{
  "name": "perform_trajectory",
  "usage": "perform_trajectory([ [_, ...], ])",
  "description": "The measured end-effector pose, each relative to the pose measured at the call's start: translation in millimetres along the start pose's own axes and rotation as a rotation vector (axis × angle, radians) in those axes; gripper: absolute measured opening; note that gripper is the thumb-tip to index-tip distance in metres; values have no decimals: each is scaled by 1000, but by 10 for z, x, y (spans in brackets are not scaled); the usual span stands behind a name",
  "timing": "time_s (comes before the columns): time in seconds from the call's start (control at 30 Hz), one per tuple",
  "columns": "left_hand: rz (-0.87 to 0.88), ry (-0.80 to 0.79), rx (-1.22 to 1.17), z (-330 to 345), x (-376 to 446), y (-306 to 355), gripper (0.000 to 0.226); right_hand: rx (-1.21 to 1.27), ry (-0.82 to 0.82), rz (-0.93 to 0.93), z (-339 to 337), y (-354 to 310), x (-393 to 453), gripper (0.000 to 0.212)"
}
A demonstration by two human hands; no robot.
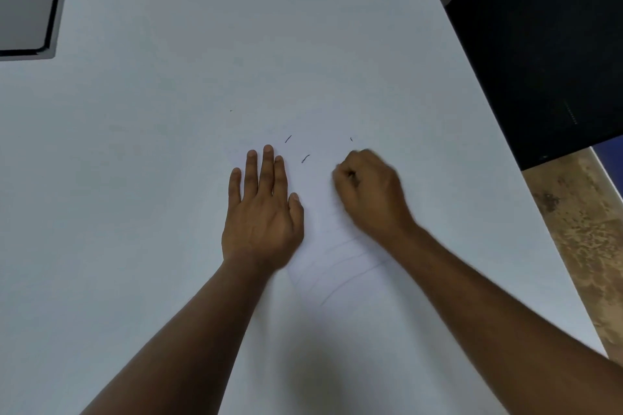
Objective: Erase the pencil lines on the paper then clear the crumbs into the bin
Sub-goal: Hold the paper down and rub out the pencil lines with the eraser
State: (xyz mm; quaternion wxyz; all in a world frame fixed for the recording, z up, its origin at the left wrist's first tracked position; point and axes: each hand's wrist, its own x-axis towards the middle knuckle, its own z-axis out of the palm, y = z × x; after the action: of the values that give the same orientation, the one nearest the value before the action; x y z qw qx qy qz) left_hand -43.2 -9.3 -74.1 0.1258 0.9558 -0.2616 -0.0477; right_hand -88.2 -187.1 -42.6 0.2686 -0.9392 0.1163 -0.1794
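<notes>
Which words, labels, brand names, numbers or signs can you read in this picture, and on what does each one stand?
None can be read.
The paper bears only faint pencil lines, not writing.
The dark crumbs beyond the hands are not letters.
The black object on the right shows a tiny dotted mark, too small to read.

Count, head view:
- Hands: 2. Left hand (261,212) at 6 o'clock of centre; right hand (369,192) at 4 o'clock.
- Eraser crumbs (305,158): 4 dark specks visible, three in a spread at 12 to 1 o'clock of the hands, one apart at 11 o'clock.
- Pencil lines (350,259): about 5 faint strokes, count uncertain.
- Paper (337,330): 1 sheet.
- Desk (168,145): 1.
- Black bin (539,61): 1, at 2 o'clock.
</notes>
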Motion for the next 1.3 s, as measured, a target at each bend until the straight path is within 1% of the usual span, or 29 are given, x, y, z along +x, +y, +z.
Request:
perform_trajectory([
  [0.03, 1, 3, 1, 3, -3, -4, 68, 27, -60, -47, 67, -121, -127, 15],
  [0.07, 2, 5, 3, 4, -6, -4, 68, -2, -116, -113, 122, -194, -228, 15],
  [0.1, 3, 4, 6, 1, -10, -1, 68, -65, -141, -169, 156, -184, -280, 14],
  [0.13, 3, 3, 5, -2, -15, 1, 68, -158, -121, -194, 139, -109, -264, 12],
  [0.17, 2, 2, 2, -5, -14, 5, 68, -254, -66, -168, 97, 16, -206, 11],
  [0.23, 2, -2, -6, -4, -23, 4, 68, -360, 46, -14, -77, 265, -69, 10],
  [0.27, 3, -3, -6, 1, -18, 7, 68, -347, 79, 54, -163, 344, -23, 11],
  [0.33, -2, 0, -3, 4, -10, 4, 69, -274, 107, 73, -166, 289, -18, 14],
  [0.4, -8, -2, 3, -2, -9, 1, 69, -209, 74, -20, 5, 17, -119, 18],
  [0.43, -7, -4, 4, -7, -7, -3, 70, -184, 16, -74, 94, -115, -201, 20],
  [0.5, -3, -14, -2, -17, -12, -5, 70, -263, -68, -168, 155, -174, -314, 18],
  [0.53, -3, -17, -4, -18, -20, -2, 70, -328, -54, -173, 109, -81, -290, 15],
  [0.57, -5, -20, -5, -20, -24, 2, 70, -389, -16, -138, 42, 58, -229, 12],
  [0.63, -7, -25, -5, -22, -28, 6, 71, -434, 67, -9, -127, 340, -73, 6],
  [0.7, -8, -20, -1, -19, -15, 6, 71, -367, 98, 53, -246, 486, 46, 10],
  [0.77, -12, -22, 3, -16, -8, 8, 71, -255, 103, 14, -201, 360, 18, 13],
  [0.83, -11, -23, 6, -18, -13, 8, 71, -146, 44, -60, -65, 124, -133, 14],
  [0.87, -10, -22, 7, -17, -14, 2, 72, -134, -7, -104, -14, 45, -216, 14],
  [0.93, -9, -20, 7, -19, -16, 2, 72, -228, -56, -167, -17, 102, -237, 13],
  [0.97, -9, -18, 3, -22, -24, 3, 72, -281, -39, -148, -68, 224, -171, 11],
  [1.03, -11, -14, -8, -26, -32, 9, 71, -321, 36, -20, -255, 465, 4, 9],
  [1.07, -12, -9, -12, -25, -29, 8, 70, -303, 52, 51, -349, 546, 70, 11],
  [1.13, -14, 3, -27, -19, -20, 0, 70, -223, 15, 171, -465, 595, 104, 15],
  [1.2, -5, 11, -51, -24, -22, -7, 69, -21, -9, 351, -515, 536, 55, 10],
  [1.27, 12, 32, -103, -52, -31, -9, 68, 312, 74, 573, -531, 452, -22, 5],
  [1.3, 12, 50, -138, -69, -36, -13, 67, 483, 120, 664, -533, 399, -64, 8],
])
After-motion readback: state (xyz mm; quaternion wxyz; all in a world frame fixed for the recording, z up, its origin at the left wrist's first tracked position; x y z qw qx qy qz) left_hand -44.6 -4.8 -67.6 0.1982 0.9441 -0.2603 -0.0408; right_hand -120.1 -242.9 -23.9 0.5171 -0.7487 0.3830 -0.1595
